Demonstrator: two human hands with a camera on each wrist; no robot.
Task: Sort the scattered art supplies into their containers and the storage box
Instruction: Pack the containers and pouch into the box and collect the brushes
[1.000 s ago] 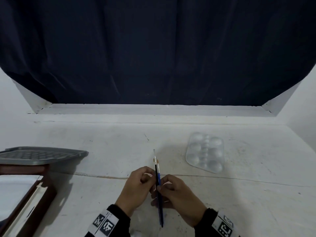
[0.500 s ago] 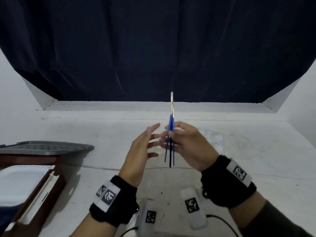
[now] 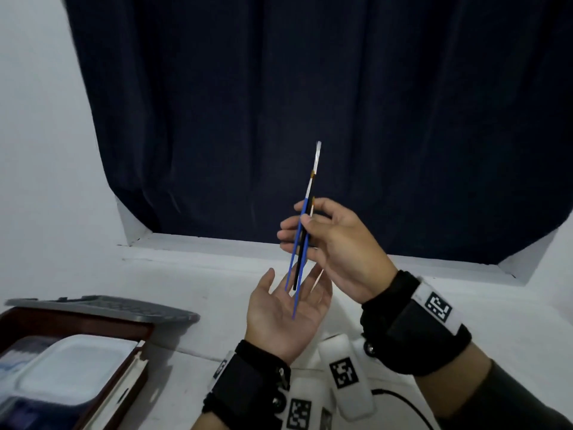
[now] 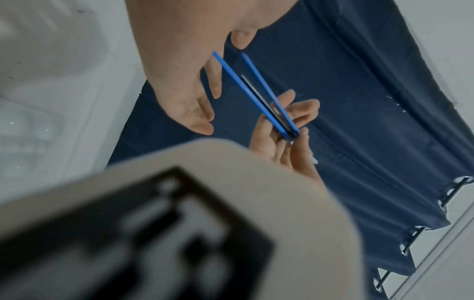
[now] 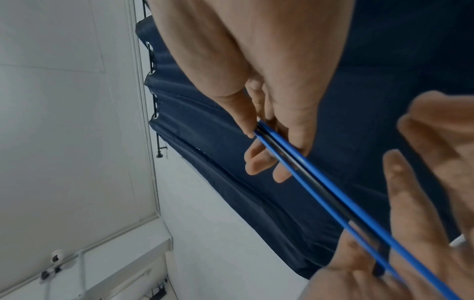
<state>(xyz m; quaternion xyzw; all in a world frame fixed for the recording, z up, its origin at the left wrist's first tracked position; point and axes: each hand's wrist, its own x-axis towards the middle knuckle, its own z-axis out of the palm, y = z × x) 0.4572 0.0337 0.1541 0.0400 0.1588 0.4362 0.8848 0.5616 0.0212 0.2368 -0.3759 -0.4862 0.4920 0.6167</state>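
Paintbrushes [image 3: 302, 240], three of them, two blue-handled and one black, are now up in the air, well clear of the table [image 3: 186, 274] where both hands were fussing with them a second ago! The right hand [image 3: 338, 246] has them pinched between thumb and curled fingers [image 3: 290, 226] about midway along the handles, bristle ends pointing up toward the dark curtain [image 3: 310, 88], tail ends hanging down and splaying slightly apart. The left hand [image 3: 286, 315] has let go entirely; it sits just below, palm up, fingers relaxed and spread, with the handle tips hovering at or right over the palm — contact is hard to call. That reads like squaring the bundle up so the ends line up before stowing. Over at the left, the wooden storage box [image 3: 124, 367] is open with a white tray [image 3: 71, 364] inside, and that looks like the likely destination; the bundle is gathered, just not yet delivered.
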